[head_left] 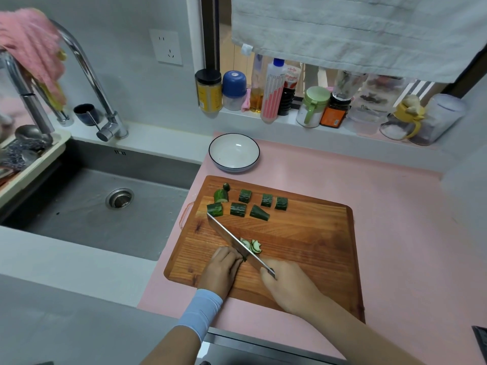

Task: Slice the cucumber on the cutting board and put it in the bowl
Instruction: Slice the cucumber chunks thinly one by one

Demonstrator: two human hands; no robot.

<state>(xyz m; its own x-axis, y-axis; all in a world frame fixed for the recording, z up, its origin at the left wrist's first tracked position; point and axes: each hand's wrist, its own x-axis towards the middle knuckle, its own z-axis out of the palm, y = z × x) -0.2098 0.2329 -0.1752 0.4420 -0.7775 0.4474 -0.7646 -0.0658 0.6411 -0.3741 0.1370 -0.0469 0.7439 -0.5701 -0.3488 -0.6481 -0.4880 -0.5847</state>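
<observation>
A wooden cutting board [303, 233] lies on the pink counter. Several dark green cucumber chunks [238, 208] sit in two rows near its far left corner. My right hand [287, 285] grips the handle of a cleaver-like knife [229, 237], whose blade runs diagonally toward the chunks. My left hand [222, 268] presses a cucumber piece against the blade's left side; the piece is mostly hidden under the fingers. Thin slices [254, 246] lie just right of the blade. A white bowl [234, 143] with a dark rim stands empty beyond the board.
A steel sink [87, 206] with a faucet [87, 75] lies to the left of the board. Jars and bottles [274, 93] line the window ledge behind. A grey towel [355, 30] hangs above them. A dish rack [29, 154] sits at far left.
</observation>
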